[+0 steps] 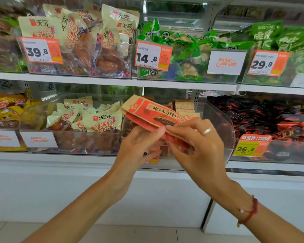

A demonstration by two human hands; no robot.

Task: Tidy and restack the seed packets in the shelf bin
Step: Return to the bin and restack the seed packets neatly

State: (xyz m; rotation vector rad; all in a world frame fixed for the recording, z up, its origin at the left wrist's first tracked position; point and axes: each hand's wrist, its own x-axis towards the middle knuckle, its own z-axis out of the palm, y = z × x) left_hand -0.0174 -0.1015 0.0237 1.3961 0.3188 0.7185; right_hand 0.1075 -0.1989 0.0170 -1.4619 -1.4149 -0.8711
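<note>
A small stack of red and brown paper seed packets (153, 113) is held tilted in front of the clear shelf bin (225, 125) on the lower shelf. My left hand (139, 146) grips the stack's lower edge from the left, thumb on top. From the right, my right hand (197, 142), with a ring on one finger, pinches the same stack. More brown seed packets (184, 106) stand upright inside the bin behind the held ones. The bin's front is partly hidden by my hands.
A bin of cream chicken snack packs (88, 118) sits to the left and a bin of black and red packs (270, 116) to the right. The upper shelf holds bins with price tags 39.8 (40, 50), 14.8 (153, 56) and 29.8 (268, 63).
</note>
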